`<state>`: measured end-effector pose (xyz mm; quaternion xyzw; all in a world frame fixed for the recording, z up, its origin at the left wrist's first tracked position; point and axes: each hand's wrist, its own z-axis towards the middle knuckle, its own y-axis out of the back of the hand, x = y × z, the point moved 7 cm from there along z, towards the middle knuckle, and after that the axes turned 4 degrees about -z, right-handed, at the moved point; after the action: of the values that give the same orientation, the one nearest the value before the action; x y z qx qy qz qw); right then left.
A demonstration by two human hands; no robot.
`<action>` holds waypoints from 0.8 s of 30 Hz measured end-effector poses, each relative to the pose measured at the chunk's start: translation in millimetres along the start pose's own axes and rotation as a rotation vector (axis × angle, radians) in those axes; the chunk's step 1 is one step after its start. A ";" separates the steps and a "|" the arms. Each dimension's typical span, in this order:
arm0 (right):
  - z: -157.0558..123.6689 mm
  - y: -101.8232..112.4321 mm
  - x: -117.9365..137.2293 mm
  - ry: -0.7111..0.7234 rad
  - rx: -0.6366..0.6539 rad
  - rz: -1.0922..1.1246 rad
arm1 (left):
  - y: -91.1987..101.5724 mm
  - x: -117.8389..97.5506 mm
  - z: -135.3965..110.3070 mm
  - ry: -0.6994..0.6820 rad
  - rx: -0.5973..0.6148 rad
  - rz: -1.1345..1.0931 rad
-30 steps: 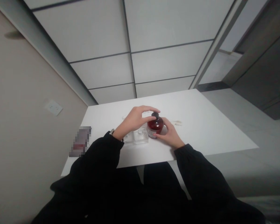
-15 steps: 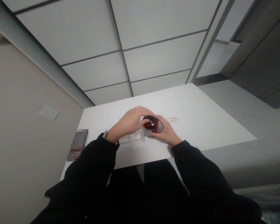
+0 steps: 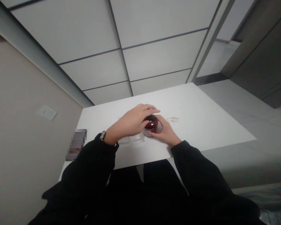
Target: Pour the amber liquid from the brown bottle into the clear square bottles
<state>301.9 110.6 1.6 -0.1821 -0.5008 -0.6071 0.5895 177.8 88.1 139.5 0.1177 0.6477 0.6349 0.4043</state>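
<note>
A glossy dark red bottle (image 3: 151, 122) stands on the white table (image 3: 189, 106), and its top looks rounded and shiny. My left hand (image 3: 131, 122) curves over it from the left, fingers across the upper side. My right hand (image 3: 165, 133) cups its lower right side, and a fingertip touches the label area. Just left of and below the bottle lies a clear plastic tray (image 3: 133, 140), partly under my left wrist. A small translucent piece (image 3: 172, 119) lies to the right.
A pixelated, blurred flat object (image 3: 76, 145) lies at the table's left edge beside the wall. A wall socket plate (image 3: 46, 112) sits on the wall at left. The table's right edge drops to a pale floor (image 3: 224, 103). My black sleeves fill the lower view.
The black top seen on the bottle a second ago no longer shows. My left hand has moved over the bottle's upper part. The whole view has shifted slightly left and up.
</note>
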 end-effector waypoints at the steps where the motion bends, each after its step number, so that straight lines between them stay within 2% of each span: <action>1: 0.0 -0.2 -0.4 -0.005 0.001 -0.003 | 1.0 1.7 0.2 0.030 -0.018 0.016; 4: -0.3 -0.3 -2.5 -0.020 -0.009 -0.012 | 2.9 6.4 1.3 0.106 -0.047 0.078; 7: -0.6 0.1 -3.3 -0.008 -0.023 -0.004 | -1.1 -2.4 3.6 -0.027 0.025 0.039; 9: -0.7 0.4 -3.1 -0.002 -0.023 -0.005 | 0.1 -6.5 4.5 -0.088 0.021 0.009; 12: -0.7 0.4 -2.4 -0.011 -0.007 -0.026 | 5.6 2.9 6.3 0.054 -0.052 0.080; 14: -0.6 0.8 -2.1 -0.017 -0.006 -0.032 | 4.8 8.5 6.6 0.140 -0.028 0.140; 15: -0.5 0.9 -2.0 -0.018 -0.008 -0.030 | 2.8 7.7 6.8 0.129 0.006 0.144; 17: -0.5 1.5 -2.2 -0.013 -0.021 -0.020 | -0.6 -0.8 6.7 0.015 0.060 0.095; 19: -0.5 1.8 -2.2 -0.005 -0.029 -0.017 | 0.3 -8.7 6.0 -0.077 0.044 0.054; 20: -0.6 1.8 -2.1 -0.002 -0.029 -0.018 | 1.8 -9.1 6.2 -0.066 0.015 0.071; 22: -0.6 1.5 -1.2 0.001 -0.022 -0.020 | 3.8 -3.0 7.4 0.060 -0.033 0.183; 24: -0.6 1.5 0.1 -0.001 -0.017 -0.024 | 2.0 4.3 8.4 0.193 -0.011 0.303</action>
<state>303.5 110.3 2.0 -0.1813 -0.4981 -0.6183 0.5804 180.0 97.4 140.9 0.1505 0.6548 0.7005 0.2406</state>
